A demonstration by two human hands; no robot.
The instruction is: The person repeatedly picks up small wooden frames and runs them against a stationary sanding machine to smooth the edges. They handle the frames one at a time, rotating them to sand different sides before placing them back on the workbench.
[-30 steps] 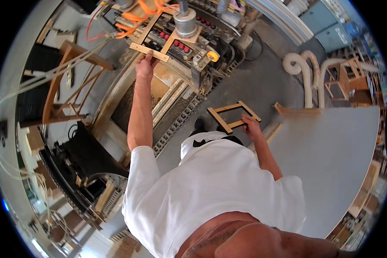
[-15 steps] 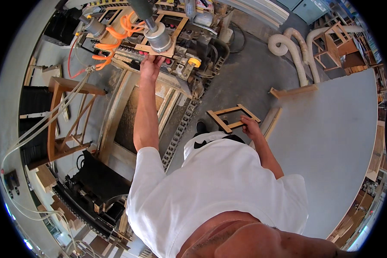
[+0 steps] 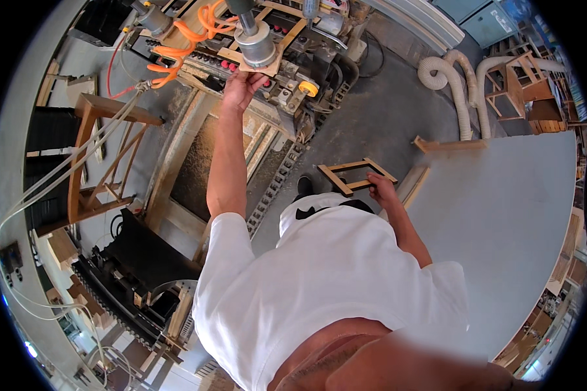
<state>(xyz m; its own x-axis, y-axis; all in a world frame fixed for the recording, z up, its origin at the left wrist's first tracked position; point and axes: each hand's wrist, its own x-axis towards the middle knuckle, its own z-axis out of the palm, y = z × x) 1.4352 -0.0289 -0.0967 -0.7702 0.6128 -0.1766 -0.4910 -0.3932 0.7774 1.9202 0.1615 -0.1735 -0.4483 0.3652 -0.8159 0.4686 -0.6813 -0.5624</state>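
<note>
My left hand (image 3: 241,90) reaches up to a machine, its fingers curled at the near edge of a small wooden plate (image 3: 271,67). A metal cylinder (image 3: 255,45) on a dark shaft stands on that plate. Beneath it, a light wooden frame (image 3: 295,30) lies on the machine bed; the plate hides part of it. Low in front of my body, my right hand (image 3: 381,189) grips a small rectangular wooden frame (image 3: 333,180) by its right end. This frame is tilted, with an open middle, above the grey floor.
A large grey panel (image 3: 502,215) fills the right side. Coiled orange air hose (image 3: 176,52) hangs left of my left hand. A yellow knob (image 3: 308,88) juts from the machine. At left stands a wooden stand (image 3: 78,169); pale ducting (image 3: 460,98) lies at back right.
The view has shifted slightly, moving the machine up and to the right in the picture. The frame in my right hand looks a little flatter. My left hand stays at the plate.
</note>
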